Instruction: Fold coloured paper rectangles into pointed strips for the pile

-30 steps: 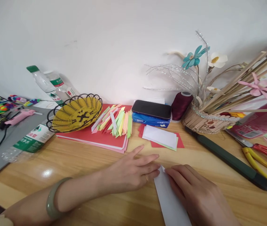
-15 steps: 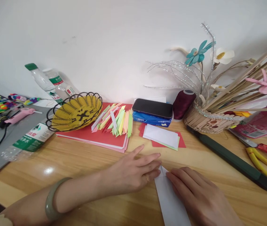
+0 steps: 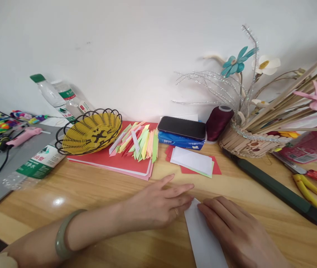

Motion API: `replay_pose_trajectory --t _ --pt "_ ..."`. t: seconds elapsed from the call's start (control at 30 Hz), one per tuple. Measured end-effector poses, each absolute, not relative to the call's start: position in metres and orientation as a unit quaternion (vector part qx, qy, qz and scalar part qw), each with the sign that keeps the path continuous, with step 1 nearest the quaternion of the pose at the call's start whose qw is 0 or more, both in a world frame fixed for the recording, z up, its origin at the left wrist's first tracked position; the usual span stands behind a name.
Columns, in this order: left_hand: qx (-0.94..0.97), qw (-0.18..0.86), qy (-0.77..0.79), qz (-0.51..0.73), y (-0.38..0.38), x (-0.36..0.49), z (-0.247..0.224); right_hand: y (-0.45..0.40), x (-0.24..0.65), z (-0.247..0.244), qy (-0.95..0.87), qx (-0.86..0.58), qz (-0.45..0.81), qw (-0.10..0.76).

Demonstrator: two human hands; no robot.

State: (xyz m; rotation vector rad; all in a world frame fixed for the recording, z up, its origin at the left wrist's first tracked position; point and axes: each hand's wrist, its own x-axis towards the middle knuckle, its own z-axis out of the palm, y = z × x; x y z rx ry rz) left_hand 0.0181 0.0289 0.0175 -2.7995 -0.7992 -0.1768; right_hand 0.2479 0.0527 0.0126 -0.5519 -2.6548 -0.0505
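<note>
A narrow strip of folded white paper (image 3: 203,238) lies slanted on the table, its far end running to a point. My left hand (image 3: 161,204), wearing a ring and a green bangle, pinches the left side of that tip with its nearer fingers. Its outer fingers are stretched out and raised, and the thumb is hidden. On the other side, my right hand (image 3: 233,227) is curled with its fingertips gripping the strip's right edge near the tip. The right thumb is hidden, and the strip's near end runs out of view.
Beyond my hands lie small paper cards (image 3: 190,160), a phone (image 3: 182,127) on a blue tissue pack (image 3: 181,140), and colored paper strips (image 3: 144,143). A yellow basket (image 3: 91,136) and plastic bottle (image 3: 38,165) stand left. A dark green tool (image 3: 275,186) and scissors (image 3: 314,182) lie right.
The creased flap at the strip's far end no longer shows; that end now looks smooth and plain. Both hands stay in nearly the same place at the tip.
</note>
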Motion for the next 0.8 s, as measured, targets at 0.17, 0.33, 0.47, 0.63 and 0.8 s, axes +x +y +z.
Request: replay_pose_trajectory --t 0.17,0.33,0.47,0.63,0.8 --pt "-0.953 0.073 -0.285 -0.074 0.028 0.018 0.016 0.053 0.247 0.013 -0.956 -0.208 0.005 0.206" --pt "-0.946 0.064 -0.307 -0.084 0.026 0.021 0.014 0.056 0.248 0.014 -0.956 -0.207 0.027 0.207" --pt "-0.927 0.084 -0.344 -0.127 0.026 0.024 0.010 0.058 0.249 0.010 -0.948 -0.240 0.079 0.196" --pt "-0.924 0.080 -0.345 -0.142 0.029 0.024 0.007 0.062 0.251 0.003 -0.928 -0.279 0.147 0.197" --pt "-0.929 0.077 -0.337 -0.130 0.030 0.023 0.007 0.064 0.253 -0.003 -0.932 -0.274 0.142 0.193"
